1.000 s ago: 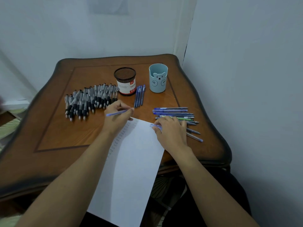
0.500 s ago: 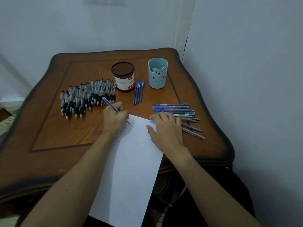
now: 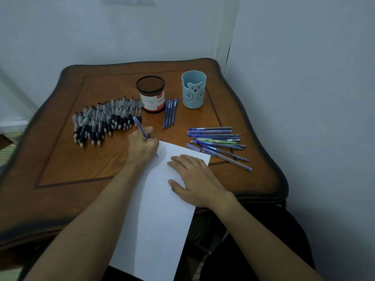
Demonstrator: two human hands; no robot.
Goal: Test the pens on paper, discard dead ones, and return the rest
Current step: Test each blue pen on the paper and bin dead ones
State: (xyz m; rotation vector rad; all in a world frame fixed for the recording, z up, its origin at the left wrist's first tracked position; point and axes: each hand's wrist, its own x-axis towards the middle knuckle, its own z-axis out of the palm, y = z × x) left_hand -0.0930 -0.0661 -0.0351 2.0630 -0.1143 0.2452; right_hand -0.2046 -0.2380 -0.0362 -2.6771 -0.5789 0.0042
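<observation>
Testing blue pen point(image 3: 140, 128) on paper point(image 3: 162, 216).

Gripping blue pen in left hand point(image 3: 142, 148), fingers curled round barrel, tip down on upper left of paper beside faint blue marks. Pressing paper with right hand point(image 3: 195, 179), palm down, fingers straight, holding nothing. Paper lying on table point(image 3: 60, 163), overhanging near edge. Beyond left hand: pile of black-grip pens point(image 3: 105, 120), mesh cup point(image 3: 150, 94), four blue pens point(image 3: 170, 113) side by side, bear cup point(image 3: 193, 91). Right of paper: spread of blue pens point(image 3: 219, 139), loose cap point(image 3: 193, 147) just beside.
</observation>
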